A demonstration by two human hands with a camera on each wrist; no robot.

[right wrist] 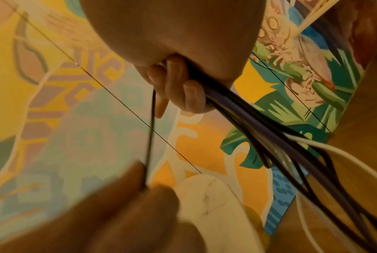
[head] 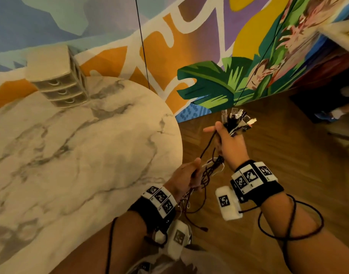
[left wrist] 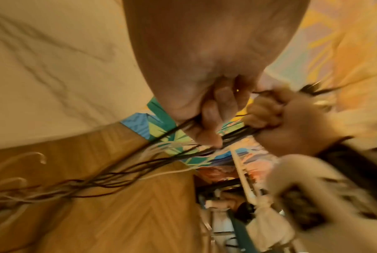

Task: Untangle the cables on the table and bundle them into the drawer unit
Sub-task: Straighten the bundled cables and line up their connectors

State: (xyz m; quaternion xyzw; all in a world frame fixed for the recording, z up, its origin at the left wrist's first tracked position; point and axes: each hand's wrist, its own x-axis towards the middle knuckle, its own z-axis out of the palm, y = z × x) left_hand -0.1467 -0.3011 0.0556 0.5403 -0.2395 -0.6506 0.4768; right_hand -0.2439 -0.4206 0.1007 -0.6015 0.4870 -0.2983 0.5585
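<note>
My right hand (head: 224, 136) grips a bunch of black and white cables (right wrist: 267, 135) just below their metal plugs (head: 238, 118), held up over the floor beside the table. My left hand (head: 186, 175) is lower and nearer the table edge and pinches one dark cable (head: 206, 148) that runs up to the right hand. The rest of the cables (head: 201, 186) hang tangled below both hands. A beige three-drawer unit (head: 60, 82) stands at the far left of the round marble table (head: 86, 155), all drawers closed.
Wooden parquet floor (head: 278, 155) lies under the hands. A painted mural wall (head: 189, 46) rises behind the table. Thin black cords (head: 143, 44) hang down along the wall. Dark furniture stands at the far right.
</note>
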